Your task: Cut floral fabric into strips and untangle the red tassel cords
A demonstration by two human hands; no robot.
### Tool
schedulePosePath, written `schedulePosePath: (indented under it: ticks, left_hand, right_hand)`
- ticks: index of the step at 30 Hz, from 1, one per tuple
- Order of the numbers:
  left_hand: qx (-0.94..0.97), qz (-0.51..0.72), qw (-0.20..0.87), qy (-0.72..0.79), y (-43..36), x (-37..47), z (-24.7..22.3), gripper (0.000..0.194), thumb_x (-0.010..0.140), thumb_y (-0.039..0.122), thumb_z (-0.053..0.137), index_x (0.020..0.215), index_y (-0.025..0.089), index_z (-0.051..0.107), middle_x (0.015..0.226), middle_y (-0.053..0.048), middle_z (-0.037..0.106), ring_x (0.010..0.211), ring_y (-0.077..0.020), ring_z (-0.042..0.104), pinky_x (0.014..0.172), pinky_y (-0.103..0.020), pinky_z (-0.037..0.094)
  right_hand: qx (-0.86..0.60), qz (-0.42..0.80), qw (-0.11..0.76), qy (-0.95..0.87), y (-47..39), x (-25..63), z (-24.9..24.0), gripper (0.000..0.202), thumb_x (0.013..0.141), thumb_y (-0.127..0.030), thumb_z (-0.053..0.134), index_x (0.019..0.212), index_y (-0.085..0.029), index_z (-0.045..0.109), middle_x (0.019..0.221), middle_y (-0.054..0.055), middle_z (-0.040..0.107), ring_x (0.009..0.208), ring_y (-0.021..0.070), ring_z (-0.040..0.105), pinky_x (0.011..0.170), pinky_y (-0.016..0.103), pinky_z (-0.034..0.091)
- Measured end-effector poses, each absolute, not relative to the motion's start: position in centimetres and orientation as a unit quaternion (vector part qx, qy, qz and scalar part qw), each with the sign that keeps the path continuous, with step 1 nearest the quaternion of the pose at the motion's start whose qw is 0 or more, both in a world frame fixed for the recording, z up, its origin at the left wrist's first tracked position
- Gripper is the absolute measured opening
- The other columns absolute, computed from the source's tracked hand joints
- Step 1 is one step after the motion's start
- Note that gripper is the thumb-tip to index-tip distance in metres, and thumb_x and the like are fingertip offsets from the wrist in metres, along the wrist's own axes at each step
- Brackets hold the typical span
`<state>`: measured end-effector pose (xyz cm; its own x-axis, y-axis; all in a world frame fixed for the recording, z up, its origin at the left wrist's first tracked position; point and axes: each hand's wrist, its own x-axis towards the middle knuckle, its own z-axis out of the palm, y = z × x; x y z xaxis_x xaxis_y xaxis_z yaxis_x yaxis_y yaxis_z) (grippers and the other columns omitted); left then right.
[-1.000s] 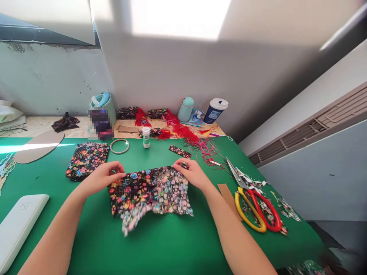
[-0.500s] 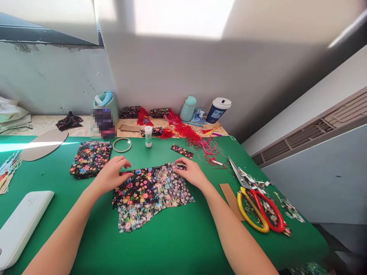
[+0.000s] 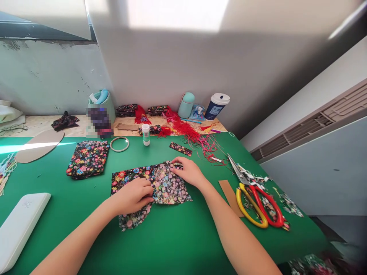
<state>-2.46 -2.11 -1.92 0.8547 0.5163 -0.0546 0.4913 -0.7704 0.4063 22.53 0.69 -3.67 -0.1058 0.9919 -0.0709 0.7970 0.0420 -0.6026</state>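
A black floral fabric piece (image 3: pixel 169 187) lies on the green table mat, partly folded over, its paler reverse side showing at the right and along the ragged lower edge. My left hand (image 3: pixel 134 196) rests across its middle, fingers curled down and closed on the cloth near the fold; the palm hides much of the left half. At the upper right corner, my right hand (image 3: pixel 187 170) grips the fabric's edge between thumb and fingers. Just beyond the fabric stand a glue stick (image 3: pixel 146 135) and a small floral strip (image 3: pixel 180 149).
Scissors (image 3: pixel 256 198) with yellow and red handles lie at right among scraps, beside a brown card strip (image 3: pixel 231 196). A folded floral stack (image 3: pixel 87 159), a tape roll (image 3: pixel 119 144) and a white power bank (image 3: pixel 24 225) are at left. Red tassels (image 3: pixel 190 133) and a cup (image 3: pixel 217 106) sit behind.
My left hand has moved right and down from the fabric's upper left edge onto its middle, its fingers closing there. My right hand stays at the upper right corner. The view has shifted slightly.
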Motion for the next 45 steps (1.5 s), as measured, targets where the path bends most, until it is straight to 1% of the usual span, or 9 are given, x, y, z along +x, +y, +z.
schedulePosePath:
  ticks: [7,16,21,24,29,35,38,41,45]
  left_hand:
    - [0.933,0.038,0.211,0.289,-2.2,-2.1,-2.0,0.016,0.090,0.032,0.048,0.082,0.019,0.050,0.083,-0.003,0.055,0.078,-0.0186,0.051,0.069,-0.030,0.036]
    - [0.943,0.041,0.162,0.289,-2.4,-1.9,-2.5,0.016,0.092,0.017,0.038,0.079,0.019,0.048,0.081,-0.004,0.054,0.075,-0.0184,0.051,0.068,-0.030,0.036]
    - [0.949,0.065,0.164,0.261,-2.6,-1.7,-2.6,0.014,0.090,0.013,0.038,0.095,0.019,0.050,0.093,-0.006,0.055,0.079,-0.0185,0.050,0.069,-0.029,0.037]
    - [0.954,0.074,0.162,0.241,-2.6,-1.5,-2.8,0.017,0.091,0.013,0.036,0.091,0.019,0.052,0.093,-0.006,0.054,0.078,-0.0176,0.050,0.069,-0.029,0.037]
    - [0.940,0.100,0.191,0.266,-2.5,-1.6,-2.4,0.019,0.092,0.013,0.033,0.084,0.019,0.050,0.084,-0.004,0.056,0.076,-0.0166,0.050,0.069,-0.029,0.037]
    - [0.894,0.191,0.253,0.315,-2.5,-0.8,-2.3,0.016,0.094,0.015,0.033,0.089,0.020,0.048,0.086,-0.003,0.061,0.079,-0.0156,0.053,0.079,-0.031,0.040]
    - [0.890,0.190,0.275,0.311,-2.7,-0.4,-2.5,0.017,0.093,0.018,0.036,0.104,0.019,0.049,0.095,-0.005,0.063,0.085,-0.0168,0.056,0.080,-0.032,0.043]
    - [0.884,0.200,0.266,0.327,-2.3,-1.1,-2.6,0.032,0.092,0.020,0.039,0.124,0.020,0.042,0.107,-0.008,0.063,0.096,-0.0191,0.057,0.087,-0.035,0.044]
    - [0.867,0.162,0.174,0.438,-0.2,-4.1,-2.7,0.027,0.089,0.026,0.044,0.113,0.016,0.052,0.104,-0.011,0.061,0.098,-0.0266,0.055,0.086,-0.043,0.044]
  right_hand:
    - [-0.638,0.259,0.180,-0.702,0.5,22.5,-3.4,0.019,0.077,-0.029,0.062,0.095,-0.021,0.062,0.103,0.005,0.067,0.093,0.0228,0.062,0.081,0.035,0.045]
    - [-0.637,0.258,0.174,-0.705,0.5,22.5,-3.4,0.020,0.078,-0.029,0.061,0.096,-0.022,0.062,0.103,0.006,0.067,0.093,0.0229,0.062,0.080,0.035,0.045]
    - [-0.635,0.255,0.179,-0.707,0.5,22.5,-3.6,0.018,0.078,-0.028,0.062,0.095,-0.022,0.061,0.104,0.005,0.067,0.096,0.0228,0.061,0.083,0.035,0.045]
    - [-0.634,0.254,0.180,-0.708,0.5,22.5,-3.6,0.018,0.078,-0.028,0.062,0.095,-0.022,0.061,0.103,0.005,0.067,0.095,0.0227,0.062,0.082,0.035,0.045]
    - [-0.631,0.251,0.180,-0.711,0.5,22.6,-3.6,0.018,0.078,-0.027,0.062,0.095,-0.022,0.061,0.103,0.004,0.067,0.093,0.0224,0.062,0.080,0.034,0.045]
    - [-0.630,0.250,0.181,-0.713,0.6,22.5,-3.6,0.017,0.078,-0.027,0.062,0.094,-0.023,0.061,0.102,0.004,0.067,0.094,0.0227,0.062,0.081,0.035,0.045]
    - [-0.628,0.252,0.182,-0.713,0.5,22.5,-3.6,0.018,0.078,-0.027,0.062,0.095,-0.023,0.061,0.103,0.005,0.067,0.096,0.0225,0.062,0.083,0.035,0.045]
    - [-0.629,0.254,0.181,-0.712,0.4,22.5,-3.6,0.017,0.078,-0.027,0.061,0.095,-0.022,0.061,0.104,0.005,0.067,0.097,0.0226,0.062,0.084,0.035,0.045]
    - [-0.648,0.250,0.183,-0.696,0.4,22.5,-3.8,0.023,0.079,-0.030,0.060,0.100,-0.022,0.060,0.104,0.007,0.068,0.095,0.0244,0.063,0.080,0.036,0.047]
